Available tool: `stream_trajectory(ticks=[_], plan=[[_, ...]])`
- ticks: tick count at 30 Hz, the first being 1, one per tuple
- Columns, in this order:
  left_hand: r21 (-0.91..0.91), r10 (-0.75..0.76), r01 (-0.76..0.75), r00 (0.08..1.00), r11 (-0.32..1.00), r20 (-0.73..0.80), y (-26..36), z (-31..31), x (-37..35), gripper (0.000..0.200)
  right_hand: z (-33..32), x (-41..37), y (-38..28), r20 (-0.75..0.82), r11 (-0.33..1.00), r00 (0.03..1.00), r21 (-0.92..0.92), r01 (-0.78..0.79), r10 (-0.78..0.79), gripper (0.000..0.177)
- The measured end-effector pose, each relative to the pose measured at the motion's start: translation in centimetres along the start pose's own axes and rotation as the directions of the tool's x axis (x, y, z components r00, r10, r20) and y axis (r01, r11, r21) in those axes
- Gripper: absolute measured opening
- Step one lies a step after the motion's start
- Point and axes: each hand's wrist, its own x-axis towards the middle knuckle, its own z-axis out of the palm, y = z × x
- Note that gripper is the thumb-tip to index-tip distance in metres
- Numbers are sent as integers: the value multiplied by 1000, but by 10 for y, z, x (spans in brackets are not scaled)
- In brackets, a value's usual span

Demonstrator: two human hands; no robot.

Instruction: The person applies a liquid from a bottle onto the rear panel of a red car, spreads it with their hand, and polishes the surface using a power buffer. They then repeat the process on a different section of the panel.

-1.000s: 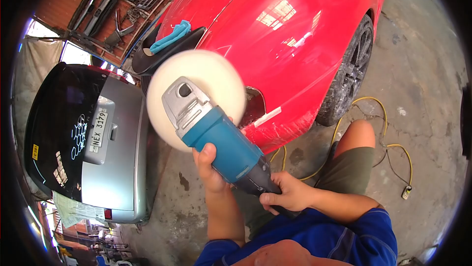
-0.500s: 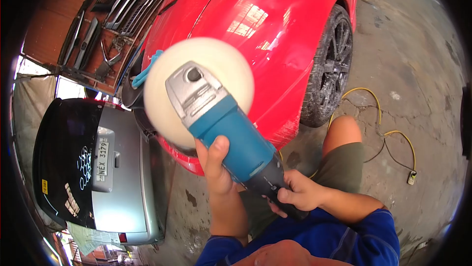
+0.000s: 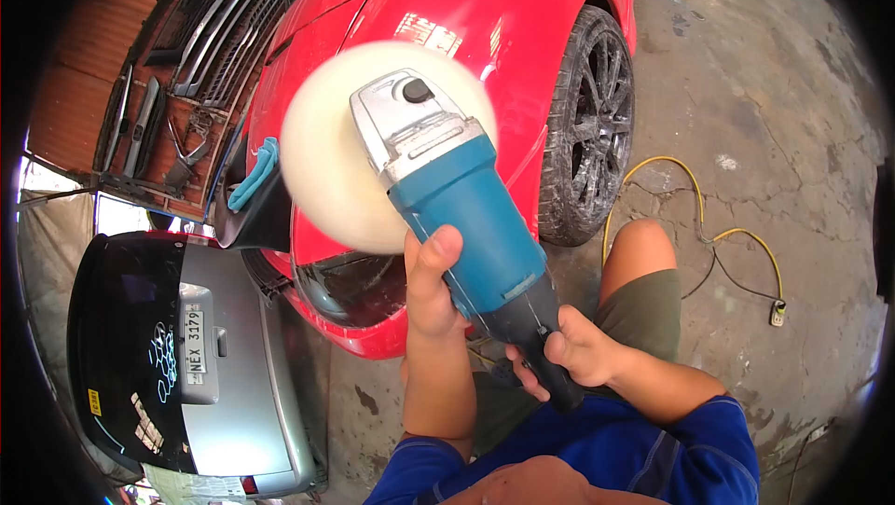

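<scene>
A blue and black power polisher (image 3: 471, 225) with a silver head lies across the middle of the view. Its round cream pad (image 3: 326, 155) looks blurred and overlaps the front of a red car (image 3: 503, 57); whether the two touch is unclear. My left hand (image 3: 433, 286) is wrapped round the blue body from the left, thumb on top. Lower down, my right hand (image 3: 573, 351) grips the black rear handle. Just left of the pad, a light blue cloth (image 3: 254, 174) hangs over a dark part beside the car.
The car's black wheel (image 3: 589, 123) stands right of the pad. On the concrete floor (image 3: 746, 113) lies a yellow cable (image 3: 699, 202) with a socket end (image 3: 777, 314). A silver vehicle (image 3: 228, 365) is at the lower left, with grilles (image 3: 219, 29) on a rack above it.
The polisher, with both my hands on it, has shifted slightly right over the car. The view has turned a little, so more of the headlight and the blue cloth shows.
</scene>
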Motion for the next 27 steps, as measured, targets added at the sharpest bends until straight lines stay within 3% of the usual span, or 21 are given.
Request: stream_trajectory(ticks=[27], plan=[[-21,118,-124,972,992,-203,7,-47,-111,96,32,7,77,102,988,987,-100,-114,124,51]])
